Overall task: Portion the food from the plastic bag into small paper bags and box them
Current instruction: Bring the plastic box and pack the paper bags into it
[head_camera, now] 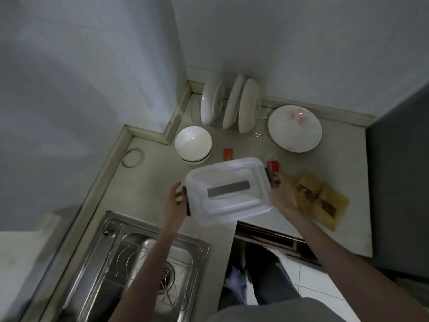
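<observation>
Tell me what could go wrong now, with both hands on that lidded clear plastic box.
1. The clear plastic box with its lid overhangs the counter's front edge, held only at its ends by the left hand and right hand; a slip could drop it to the floor.
2. The brown paper bags lie right behind the right hand and could get knocked.
3. The stacked white bowls sit close by.

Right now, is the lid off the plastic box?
No, the lid sits on the plastic box, with both hands at its end latches.
</observation>
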`<action>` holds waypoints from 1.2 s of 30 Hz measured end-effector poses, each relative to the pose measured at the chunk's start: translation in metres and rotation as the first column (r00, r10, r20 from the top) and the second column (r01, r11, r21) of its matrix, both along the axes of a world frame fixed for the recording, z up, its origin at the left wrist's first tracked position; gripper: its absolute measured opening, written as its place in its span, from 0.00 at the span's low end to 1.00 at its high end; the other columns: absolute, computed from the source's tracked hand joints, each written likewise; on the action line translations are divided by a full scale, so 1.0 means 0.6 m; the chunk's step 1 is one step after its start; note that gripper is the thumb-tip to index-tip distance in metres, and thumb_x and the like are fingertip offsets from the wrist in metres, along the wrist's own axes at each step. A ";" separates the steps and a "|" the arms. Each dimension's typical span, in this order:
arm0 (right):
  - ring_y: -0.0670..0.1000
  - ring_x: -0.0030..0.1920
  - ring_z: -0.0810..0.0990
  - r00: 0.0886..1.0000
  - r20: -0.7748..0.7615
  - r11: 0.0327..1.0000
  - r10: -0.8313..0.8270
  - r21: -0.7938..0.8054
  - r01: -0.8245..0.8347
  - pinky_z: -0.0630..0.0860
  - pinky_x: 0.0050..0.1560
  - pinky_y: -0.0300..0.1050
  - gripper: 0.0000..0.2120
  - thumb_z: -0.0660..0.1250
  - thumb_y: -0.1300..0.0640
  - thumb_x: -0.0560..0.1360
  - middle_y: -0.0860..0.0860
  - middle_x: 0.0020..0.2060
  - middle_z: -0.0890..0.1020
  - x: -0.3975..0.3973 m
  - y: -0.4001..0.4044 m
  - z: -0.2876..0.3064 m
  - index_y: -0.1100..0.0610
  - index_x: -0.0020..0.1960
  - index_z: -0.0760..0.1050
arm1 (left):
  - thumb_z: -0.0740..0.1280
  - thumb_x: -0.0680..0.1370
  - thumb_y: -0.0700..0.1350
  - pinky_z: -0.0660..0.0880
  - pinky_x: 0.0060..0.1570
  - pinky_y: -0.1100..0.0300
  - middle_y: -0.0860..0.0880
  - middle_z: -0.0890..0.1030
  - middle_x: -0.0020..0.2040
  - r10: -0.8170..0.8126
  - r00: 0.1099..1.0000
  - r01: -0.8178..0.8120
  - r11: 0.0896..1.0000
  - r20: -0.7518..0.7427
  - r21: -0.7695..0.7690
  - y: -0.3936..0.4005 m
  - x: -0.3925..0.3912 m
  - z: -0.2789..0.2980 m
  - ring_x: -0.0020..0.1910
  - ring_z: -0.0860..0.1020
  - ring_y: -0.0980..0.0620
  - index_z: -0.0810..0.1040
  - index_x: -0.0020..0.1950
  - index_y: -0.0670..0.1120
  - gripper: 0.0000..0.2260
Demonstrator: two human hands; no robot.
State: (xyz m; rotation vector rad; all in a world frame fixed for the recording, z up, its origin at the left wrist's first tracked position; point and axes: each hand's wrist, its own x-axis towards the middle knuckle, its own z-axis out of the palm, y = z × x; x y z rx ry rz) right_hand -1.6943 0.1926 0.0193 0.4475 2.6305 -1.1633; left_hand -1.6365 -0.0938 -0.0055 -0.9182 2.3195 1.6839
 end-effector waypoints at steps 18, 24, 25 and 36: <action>0.55 0.46 0.75 0.993 -0.020 0.984 0.116 0.136 -0.112 0.72 0.49 0.49 0.11 0.59 0.61 0.76 0.57 0.49 0.73 -0.009 -0.044 0.069 0.63 0.56 0.74 | 0.68 0.78 0.44 0.76 0.37 0.64 0.49 0.81 0.48 0.058 0.990 -0.086 0.971 -0.131 -0.222 0.033 0.033 0.068 0.42 0.79 0.52 0.81 0.59 0.42 0.12; 0.54 0.50 0.73 0.912 -0.131 0.910 0.388 0.214 -0.357 0.67 0.47 0.42 0.15 0.61 0.61 0.76 0.58 0.56 0.73 -0.045 -0.161 0.108 0.60 0.61 0.73 | 0.68 0.78 0.46 0.77 0.38 0.64 0.45 0.82 0.54 0.311 0.945 -0.319 0.943 -0.098 -0.090 -0.053 0.078 0.065 0.48 0.81 0.48 0.76 0.67 0.42 0.18; 0.54 0.49 0.72 0.886 -0.139 0.886 0.443 0.217 -0.409 0.65 0.46 0.41 0.15 0.61 0.61 0.75 0.58 0.56 0.73 -0.049 -0.191 0.110 0.60 0.62 0.72 | 0.68 0.78 0.45 0.80 0.41 0.59 0.43 0.82 0.54 0.349 0.933 -0.356 0.931 -0.087 -0.085 -0.069 0.090 0.061 0.49 0.81 0.46 0.76 0.67 0.41 0.18; 0.61 0.59 0.70 0.619 -0.010 0.583 0.785 0.347 -0.734 0.69 0.54 0.48 0.14 0.64 0.65 0.71 0.62 0.56 0.72 -0.080 -0.461 0.059 0.64 0.56 0.72 | 0.71 0.74 0.40 0.80 0.53 0.45 0.48 0.82 0.45 0.625 0.777 -0.623 0.781 0.077 -0.049 -0.156 0.166 0.023 0.49 0.81 0.45 0.79 0.53 0.45 0.08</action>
